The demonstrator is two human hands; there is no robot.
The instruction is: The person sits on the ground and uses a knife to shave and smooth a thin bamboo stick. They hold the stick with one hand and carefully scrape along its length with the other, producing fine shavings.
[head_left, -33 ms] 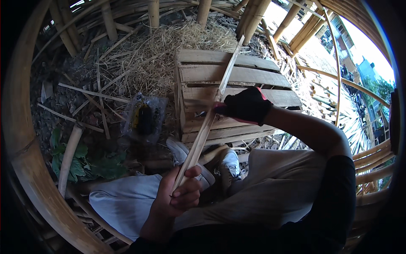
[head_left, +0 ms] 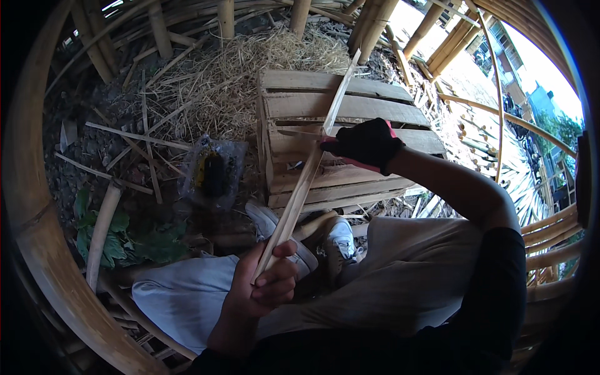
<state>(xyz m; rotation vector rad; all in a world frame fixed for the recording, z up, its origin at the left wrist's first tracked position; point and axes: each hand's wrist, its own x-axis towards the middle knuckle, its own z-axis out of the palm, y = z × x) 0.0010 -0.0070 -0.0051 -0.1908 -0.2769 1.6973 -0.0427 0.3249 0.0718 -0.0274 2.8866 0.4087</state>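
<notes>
A long split bamboo strip point(head_left: 299, 200) slants up and away from me, its far end over a slatted wooden crate point(head_left: 350, 110). My bare left hand point(head_left: 265, 280) is closed round the strip's near end, above my lap. My right hand point(head_left: 365, 147), in a black glove with red edging, is closed on a knife point(head_left: 296, 133). The thin blade points left and lies across the strip about midway along it. The fist hides the knife's handle, and whether the edge bites into the strip I cannot tell.
Beyond the crate lies a heap of pale shavings point(head_left: 244, 75). A clear plastic bag point(head_left: 215, 169) with a black and yellow thing inside rests left of the crate. A thick bamboo pole point(head_left: 62, 275) curves along the left. My shoes point(head_left: 340, 240) stand close before the crate.
My gloved right hand and the knife have shifted slightly up and away along the strip, and the blade is less blurred. My left hand keeps its hold in nearly the same place.
</notes>
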